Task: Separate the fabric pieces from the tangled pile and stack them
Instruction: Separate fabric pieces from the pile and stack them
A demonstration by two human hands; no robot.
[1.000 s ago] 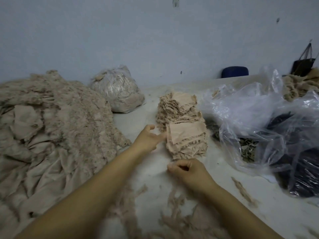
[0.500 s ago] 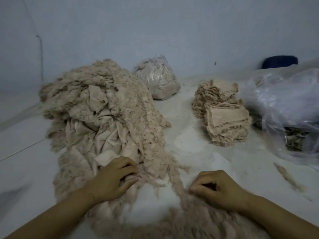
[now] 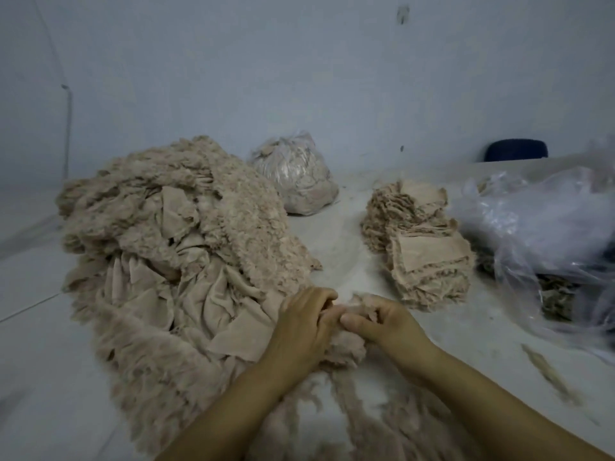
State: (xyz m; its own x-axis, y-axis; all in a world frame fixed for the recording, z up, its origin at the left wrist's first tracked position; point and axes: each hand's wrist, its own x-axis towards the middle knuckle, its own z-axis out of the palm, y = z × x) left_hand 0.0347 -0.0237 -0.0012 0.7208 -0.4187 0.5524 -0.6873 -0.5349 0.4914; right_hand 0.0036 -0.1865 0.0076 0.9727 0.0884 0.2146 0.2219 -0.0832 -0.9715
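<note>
Both hands met at the near right edge of the tangled pile; left hand had its fingers curled over a small clump of beige fabric, thumb side toward the right hand; right hand had fingers bent round the same clump, thumb pressed against the left fingers; the two hands touched each other over the fabric. The pile sprawled across the left half of the white table, fuzzy lace edges outside, smoother cloth folds in the middle; loose strands trailed toward the viewer under the forearms. The stack of separated pieces sat right of centre, well apart from the pile, just beyond the right hand, not touching it. A filled plastic bag stood behind, near the wall; crumpled clear plastic bags lay at the right, just beside the stack; a dark blue object showed at the far edge; a stray scrap lay on the table at lower right.
</note>
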